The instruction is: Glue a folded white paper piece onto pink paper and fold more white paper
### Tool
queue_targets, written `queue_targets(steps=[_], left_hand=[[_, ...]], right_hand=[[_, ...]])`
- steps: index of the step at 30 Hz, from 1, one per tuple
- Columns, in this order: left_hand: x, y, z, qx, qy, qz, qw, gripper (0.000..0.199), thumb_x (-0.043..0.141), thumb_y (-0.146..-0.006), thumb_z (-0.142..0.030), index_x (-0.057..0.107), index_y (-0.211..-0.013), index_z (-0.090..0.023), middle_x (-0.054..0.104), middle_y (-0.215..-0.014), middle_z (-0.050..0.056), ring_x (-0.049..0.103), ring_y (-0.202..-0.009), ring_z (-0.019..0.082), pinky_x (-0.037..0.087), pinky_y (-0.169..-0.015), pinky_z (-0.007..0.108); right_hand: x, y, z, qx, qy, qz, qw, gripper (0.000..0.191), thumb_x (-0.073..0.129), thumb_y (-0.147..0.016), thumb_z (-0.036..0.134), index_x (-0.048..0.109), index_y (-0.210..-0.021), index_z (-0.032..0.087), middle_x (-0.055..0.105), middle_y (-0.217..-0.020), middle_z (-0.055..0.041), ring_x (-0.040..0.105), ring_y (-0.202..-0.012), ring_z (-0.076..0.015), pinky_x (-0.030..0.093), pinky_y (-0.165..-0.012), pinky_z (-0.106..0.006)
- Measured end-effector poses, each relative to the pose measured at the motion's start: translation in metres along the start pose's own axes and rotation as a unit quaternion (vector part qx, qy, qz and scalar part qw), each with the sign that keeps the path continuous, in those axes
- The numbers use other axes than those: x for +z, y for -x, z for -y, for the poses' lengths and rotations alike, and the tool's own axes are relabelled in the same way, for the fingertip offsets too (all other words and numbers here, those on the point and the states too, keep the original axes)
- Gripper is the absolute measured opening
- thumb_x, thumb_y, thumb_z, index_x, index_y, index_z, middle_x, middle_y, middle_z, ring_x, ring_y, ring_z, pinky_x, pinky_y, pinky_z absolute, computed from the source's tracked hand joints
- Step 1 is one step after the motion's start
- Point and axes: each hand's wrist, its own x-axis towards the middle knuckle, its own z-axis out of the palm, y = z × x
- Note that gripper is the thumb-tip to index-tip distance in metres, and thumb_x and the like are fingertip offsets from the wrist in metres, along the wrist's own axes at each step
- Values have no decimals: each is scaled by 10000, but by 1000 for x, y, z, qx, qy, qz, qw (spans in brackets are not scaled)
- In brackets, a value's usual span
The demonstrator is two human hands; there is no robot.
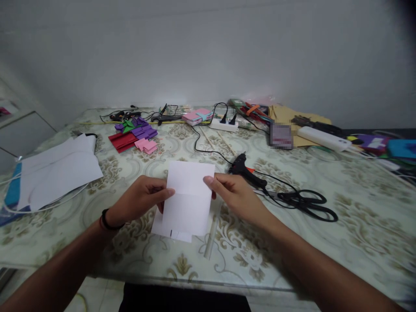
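- Spreading across the view, a table [325, 173] carries a pale cloth patterned with brownish flowers, its back edge near the grey wall.
- Large white sheets [61, 169] lie overlapped on the left of the table, well apart from the hands.
- A white paper [188, 208] is held up at the middle of the near side, a faint line crossing it; a second white piece [158, 226] shows beneath its lower left.
- The left hand [146, 193] pinches the paper's left edge, thumb in front, fingers partly hidden behind.
- The right hand [232, 190] grasps the opposite edge higher up, thumb pressed on the front face.
- Black-handled scissors [287, 198] rest to the right of the right hand, crossed by a black cord.
- A black glue gun [242, 164] lies just beyond the right hand.
- A white power strip [224, 125] with two black plugs sits toward the back.
- Folded papers in purple [143, 130], red [121, 142] and pink [146, 146] are grouped beyond the left hand.
- A translucent stick [211, 238] lies near the paper's right side.
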Motion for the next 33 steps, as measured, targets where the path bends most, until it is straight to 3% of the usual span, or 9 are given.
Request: queue_targets(steps=[17,33], left_hand=[[2,-2,2,2,8,-29,1000,414,595,-966,-387,579,-625,-153,657,-582,5,629,-537,115,454,-517,193],[5,-2,5,-5,-28,-67,997,394,584,-969,-387,577,-646,-162,646,-573,-15,649,-536,113,459,-506,176]], right_hand=[[2,0,3,5,-28,34,999,484,520,-981,527,491,-626,199,429,-595,42,349,-554,-107,265,-528,-264],[4,2,0,61,9,82,995,561,472,-974,607,505,-594,195,479,-572,28,384,-543,-112,290,-540,-277]])
